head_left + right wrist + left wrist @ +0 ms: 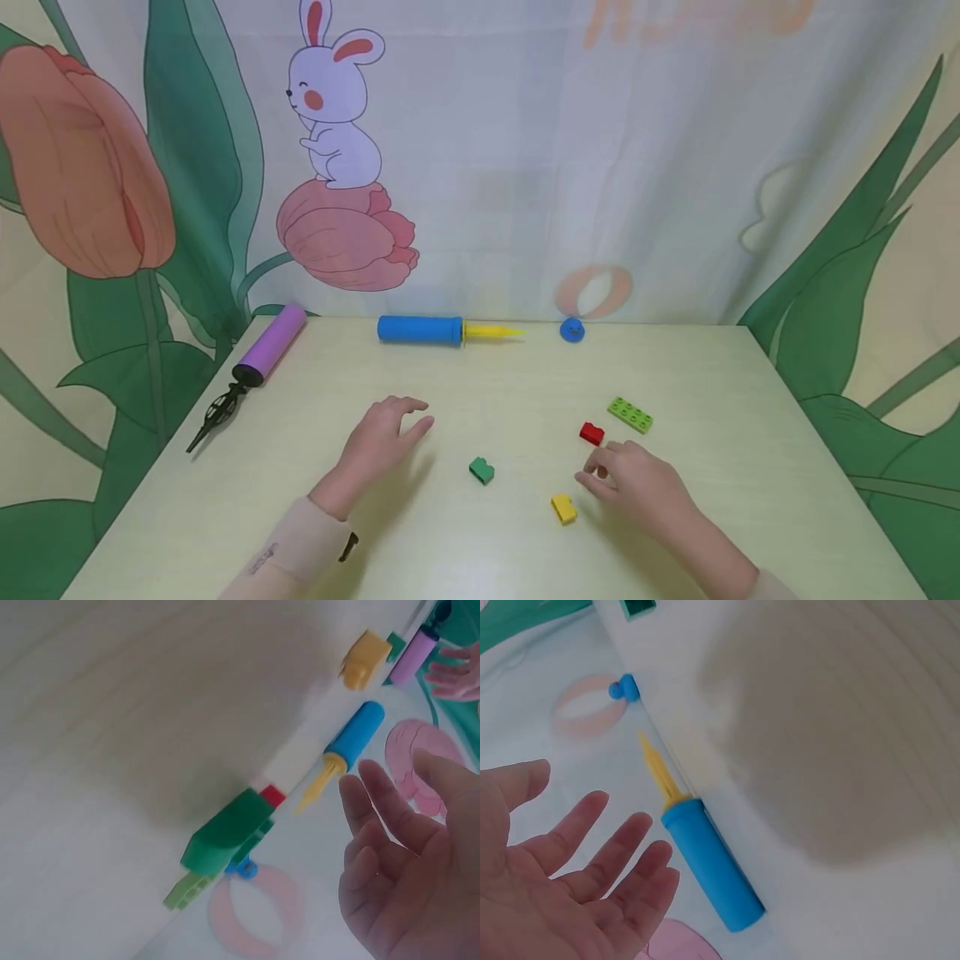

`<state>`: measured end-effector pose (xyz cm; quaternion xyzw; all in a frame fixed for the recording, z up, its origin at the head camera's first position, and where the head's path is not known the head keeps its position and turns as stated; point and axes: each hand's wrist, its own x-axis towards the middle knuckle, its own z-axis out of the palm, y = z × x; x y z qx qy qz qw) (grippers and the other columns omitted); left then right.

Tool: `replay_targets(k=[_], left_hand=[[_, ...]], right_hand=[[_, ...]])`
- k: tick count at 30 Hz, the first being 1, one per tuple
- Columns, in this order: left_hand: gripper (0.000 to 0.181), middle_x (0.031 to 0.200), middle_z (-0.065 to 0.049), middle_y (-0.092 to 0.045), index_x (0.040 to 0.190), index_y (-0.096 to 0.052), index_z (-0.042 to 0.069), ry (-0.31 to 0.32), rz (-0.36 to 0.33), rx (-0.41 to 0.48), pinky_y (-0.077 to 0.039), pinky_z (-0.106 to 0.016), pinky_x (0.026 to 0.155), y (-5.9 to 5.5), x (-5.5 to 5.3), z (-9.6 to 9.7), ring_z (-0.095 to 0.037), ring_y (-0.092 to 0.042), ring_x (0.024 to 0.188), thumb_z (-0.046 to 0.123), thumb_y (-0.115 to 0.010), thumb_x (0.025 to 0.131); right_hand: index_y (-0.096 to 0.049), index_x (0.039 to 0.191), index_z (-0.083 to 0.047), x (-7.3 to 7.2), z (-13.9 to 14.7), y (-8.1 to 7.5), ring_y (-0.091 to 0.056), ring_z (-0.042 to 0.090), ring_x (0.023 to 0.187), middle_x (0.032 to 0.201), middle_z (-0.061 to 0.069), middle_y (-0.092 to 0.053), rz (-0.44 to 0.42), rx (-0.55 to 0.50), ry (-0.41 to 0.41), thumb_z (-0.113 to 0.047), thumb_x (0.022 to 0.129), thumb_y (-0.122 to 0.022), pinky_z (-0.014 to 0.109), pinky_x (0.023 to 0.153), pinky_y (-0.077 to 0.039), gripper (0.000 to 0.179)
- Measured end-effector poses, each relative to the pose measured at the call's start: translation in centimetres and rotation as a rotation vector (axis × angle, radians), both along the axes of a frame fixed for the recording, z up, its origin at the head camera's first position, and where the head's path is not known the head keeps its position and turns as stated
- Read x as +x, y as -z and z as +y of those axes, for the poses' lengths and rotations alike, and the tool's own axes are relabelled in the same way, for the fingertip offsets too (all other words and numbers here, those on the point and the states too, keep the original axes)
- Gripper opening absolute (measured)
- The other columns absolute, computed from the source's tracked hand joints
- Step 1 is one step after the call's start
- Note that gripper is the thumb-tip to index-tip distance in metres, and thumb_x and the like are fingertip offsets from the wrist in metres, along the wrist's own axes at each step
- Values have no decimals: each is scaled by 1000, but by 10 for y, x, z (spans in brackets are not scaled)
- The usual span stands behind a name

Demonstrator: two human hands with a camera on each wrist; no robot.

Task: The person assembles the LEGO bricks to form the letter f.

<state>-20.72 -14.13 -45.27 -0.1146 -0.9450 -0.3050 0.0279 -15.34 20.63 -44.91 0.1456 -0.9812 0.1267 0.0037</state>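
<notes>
My left hand (380, 437) hovers over the table, fingers loosely bent and holding nothing. Right of it lies a small green toy brick (482, 471). Above the table, my right hand (637, 483) has its fingers loosely curled; its palm (420, 900) is bare in the right wrist view. Just beyond its fingertips lies a red brick (592, 433), and a light green studded brick (630, 414) lies farther back. A yellow brick (564, 508) is left of this hand. A larger dark green brick (229, 832) shows in the right wrist view; the head view hides it.
A blue pump (420, 330) with a yellow nozzle (491, 331) lies along the table's back edge. To its right is a small blue toy (572, 330) with a face. A purple pump (273, 342) with a black nozzle lies at the left edge. A printed curtain (487, 167) hangs behind.
</notes>
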Motion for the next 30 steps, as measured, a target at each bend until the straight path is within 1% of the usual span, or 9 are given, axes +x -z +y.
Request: replay_targets(k=[2, 5, 8, 11, 15, 22, 26, 30], left_hand=[[34, 111, -10, -62, 119, -66, 10, 19, -17, 1, -46, -43, 83, 1, 0, 7, -28, -55, 102, 33, -63, 94], [31, 101, -8, -61, 117, -67, 10, 60, -44, -4, -45, -38, 73, 2, 1, 15, -23, -54, 90, 31, -63, 94], [30, 94, -4, -59, 116, -67, 10, 104, -73, -10, -44, -35, 69, 5, 0, 22, -20, -53, 83, 31, -63, 94], [29, 89, -1, -57, 114, -67, 10, 144, -101, -19, -44, -33, 67, 8, 0, 28, -17, -52, 80, 30, -63, 94], [29, 84, 2, -55, 113, -67, 9, 186, -149, -31, -44, -31, 64, 12, -1, 34, -15, -50, 75, 30, -64, 94], [27, 79, 5, -56, 109, -69, 8, 256, -176, -59, -44, -29, 61, 16, -3, 44, -13, -51, 70, 30, -65, 93], [27, 79, 6, -56, 109, -68, 10, 281, -201, -58, -44, -29, 61, 17, -3, 47, -12, -51, 68, 31, -66, 92], [27, 78, 4, -57, 109, -68, 10, 297, -227, -37, -44, -30, 61, 16, -4, 48, -13, -52, 66, 31, -67, 91]], right_hand=[[-65, 78, -24, 0, -6, 2, -46, 7, 66, 69, -15, -50, -23, 7, -18, -40, 85, -72, 26, 54, -41, 19], [-59, 71, -24, 1, -13, 6, -44, 5, 58, 61, -16, -47, -57, 18, -67, -43, 85, -71, 24, 51, -39, 26], [-56, 68, -23, 2, -18, 9, -42, 5, 53, 58, -15, -45, -84, 23, -120, -45, 85, -70, 23, 50, -38, 30], [-55, 69, -22, 5, -21, 13, -41, 4, 53, 59, -14, -45, -105, 17, -147, -47, 84, -70, 23, 50, -37, 32], [-52, 69, -21, 6, -27, 16, -41, 6, 53, 59, -12, -44, -121, 17, -138, -49, 84, -69, 24, 50, -36, 36], [-49, 72, -19, 8, -28, 19, -41, 9, 52, 58, -7, -45, -169, 43, -67, -50, 83, -70, 27, 50, -34, 39], [-50, 75, -18, 9, -24, 21, -42, 9, 54, 61, -8, -44, -157, 72, -47, -49, 82, -71, 27, 51, -36, 38], [-52, 75, -19, 10, -22, 21, -42, 9, 57, 64, -8, -44, -152, 86, -52, -47, 82, -72, 27, 53, -38, 36]])
